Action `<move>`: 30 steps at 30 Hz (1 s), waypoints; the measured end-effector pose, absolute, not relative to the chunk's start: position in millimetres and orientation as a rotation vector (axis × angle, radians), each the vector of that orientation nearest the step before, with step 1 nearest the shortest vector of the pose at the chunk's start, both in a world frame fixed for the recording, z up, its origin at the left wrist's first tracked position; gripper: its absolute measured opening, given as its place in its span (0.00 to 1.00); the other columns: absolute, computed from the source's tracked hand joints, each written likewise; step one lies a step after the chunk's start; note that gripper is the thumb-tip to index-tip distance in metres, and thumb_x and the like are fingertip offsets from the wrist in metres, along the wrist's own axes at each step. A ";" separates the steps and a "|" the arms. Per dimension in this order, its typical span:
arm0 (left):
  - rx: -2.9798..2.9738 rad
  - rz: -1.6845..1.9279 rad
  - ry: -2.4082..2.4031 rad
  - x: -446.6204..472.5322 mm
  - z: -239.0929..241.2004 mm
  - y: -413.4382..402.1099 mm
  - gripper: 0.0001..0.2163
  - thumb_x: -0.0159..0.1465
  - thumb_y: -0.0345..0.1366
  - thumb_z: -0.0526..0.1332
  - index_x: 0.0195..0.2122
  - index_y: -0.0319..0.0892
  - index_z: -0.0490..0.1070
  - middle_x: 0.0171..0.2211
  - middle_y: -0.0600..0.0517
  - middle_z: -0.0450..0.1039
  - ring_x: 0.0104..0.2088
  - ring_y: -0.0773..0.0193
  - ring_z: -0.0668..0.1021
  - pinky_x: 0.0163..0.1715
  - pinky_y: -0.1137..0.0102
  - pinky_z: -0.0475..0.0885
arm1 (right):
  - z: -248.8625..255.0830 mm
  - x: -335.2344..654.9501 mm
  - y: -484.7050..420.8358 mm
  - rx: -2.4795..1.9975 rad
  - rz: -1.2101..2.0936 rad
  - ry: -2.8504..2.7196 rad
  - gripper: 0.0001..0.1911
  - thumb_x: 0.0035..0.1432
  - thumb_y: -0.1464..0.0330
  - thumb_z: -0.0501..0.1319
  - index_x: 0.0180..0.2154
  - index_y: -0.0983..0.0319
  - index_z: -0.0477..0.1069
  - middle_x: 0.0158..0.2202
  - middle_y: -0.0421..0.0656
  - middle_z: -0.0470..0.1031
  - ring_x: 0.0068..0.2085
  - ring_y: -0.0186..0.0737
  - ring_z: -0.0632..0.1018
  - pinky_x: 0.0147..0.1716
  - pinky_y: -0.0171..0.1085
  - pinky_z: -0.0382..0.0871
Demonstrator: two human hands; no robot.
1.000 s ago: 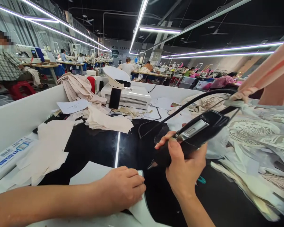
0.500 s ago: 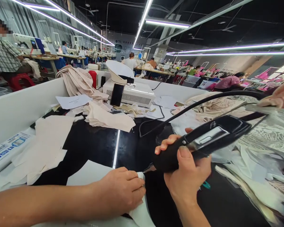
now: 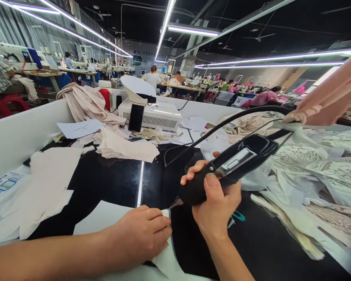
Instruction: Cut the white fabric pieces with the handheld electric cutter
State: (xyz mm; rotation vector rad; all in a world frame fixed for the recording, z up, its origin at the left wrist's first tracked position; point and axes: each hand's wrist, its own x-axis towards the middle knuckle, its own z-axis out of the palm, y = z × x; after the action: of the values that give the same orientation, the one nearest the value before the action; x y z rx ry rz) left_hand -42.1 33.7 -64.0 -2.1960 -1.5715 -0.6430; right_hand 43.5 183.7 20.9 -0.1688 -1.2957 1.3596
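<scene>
Left hand (image 3: 140,234), fingers curled down over the white sheet (image 3: 98,219), gripping or merely pressing, can't tell! Right hand (image 3: 218,208), fingers closed round the black handheld tool (image 3: 240,158), tip just beside the left fingertips. Partway, I'd judge: pale pieces (image 3: 125,144) stacked beyond the fingers look done, the sheet unfinished.

At eleven o'clock a white vented box (image 3: 160,119) bears a curved white dish (image 3: 136,86), a dark phone (image 3: 136,118) standing before it and a red spool (image 3: 105,99) near it. A draped beige bundle (image 3: 82,100) lies at ten, cream cloth pieces (image 3: 51,175) around nine, patterned lace (image 3: 333,169) at three, and a teal clip (image 3: 239,216) on the black surface (image 3: 269,234) at five. Overhead, toward twelve, strip lights (image 3: 165,27) run along the ceiling.
</scene>
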 end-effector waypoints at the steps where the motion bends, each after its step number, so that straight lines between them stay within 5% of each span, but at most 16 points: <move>1: -2.181 -0.666 -1.562 -42.4 -63.3 33.5 0.09 0.82 0.34 0.57 0.49 0.38 0.76 0.48 0.49 0.83 0.46 0.59 0.82 0.37 0.64 0.74 | 20.7 42.3 185.0 -0.166 1.370 -1.291 0.19 0.61 0.63 0.74 0.50 0.54 0.71 0.34 0.35 0.77 0.28 0.35 0.77 0.25 0.34 0.78; 22: -2.103 -0.727 -1.506 -41.1 -64.8 36.3 0.13 0.83 0.32 0.53 0.48 0.38 0.77 0.46 0.51 0.83 0.44 0.61 0.82 0.36 0.65 0.73 | 16.9 46.6 185.4 -0.108 1.475 -1.304 0.19 0.62 0.61 0.76 0.49 0.54 0.73 0.34 0.35 0.79 0.27 0.34 0.79 0.25 0.32 0.79; 30: -2.100 -0.614 -1.467 -41.4 -64.1 24.0 0.16 0.81 0.27 0.52 0.51 0.43 0.81 0.51 0.51 0.84 0.49 0.59 0.82 0.47 0.65 0.75 | 18.9 47.2 168.4 -0.185 1.492 -1.334 0.16 0.57 0.63 0.72 0.42 0.54 0.67 0.33 0.33 0.76 0.24 0.31 0.74 0.24 0.32 0.78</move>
State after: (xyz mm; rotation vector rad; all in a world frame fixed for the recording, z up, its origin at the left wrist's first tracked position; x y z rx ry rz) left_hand -41.4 24.0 -64.1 -2.1004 -1.4674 -0.6144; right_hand 47.2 168.4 18.9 -0.1855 -1.3336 1.4919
